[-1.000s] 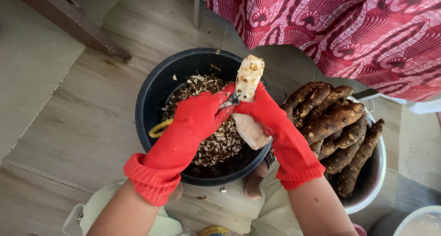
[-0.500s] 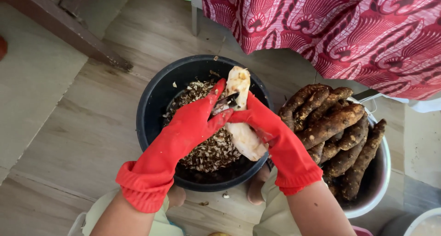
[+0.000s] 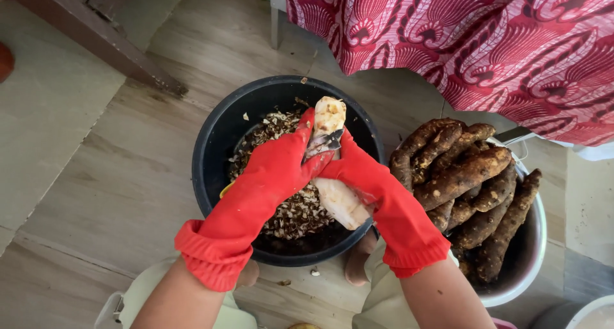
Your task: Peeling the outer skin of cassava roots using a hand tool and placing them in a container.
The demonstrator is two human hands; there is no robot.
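Both my hands wear red rubber gloves and work over a black bucket [image 3: 214, 150] filled with brown peelings [image 3: 297, 210]. My left hand [image 3: 284, 159] grips a pale, mostly peeled cassava root [image 3: 339, 198] whose tip points away from me. My right hand [image 3: 355, 169] holds a knife [image 3: 326, 141] with its blade laid against the root near the tip. The two hands touch each other around the root.
A white basin [image 3: 521, 271] piled with unpeeled brown cassava roots [image 3: 464, 175] stands right of the bucket. A table with a red patterned cloth [image 3: 460, 41] is behind. Wooden floor, a dark plank [image 3: 89, 38] at the far left, my feet below the bucket.
The root and both hands have shifted slightly, and the knife blade has moved along the root near its tip.
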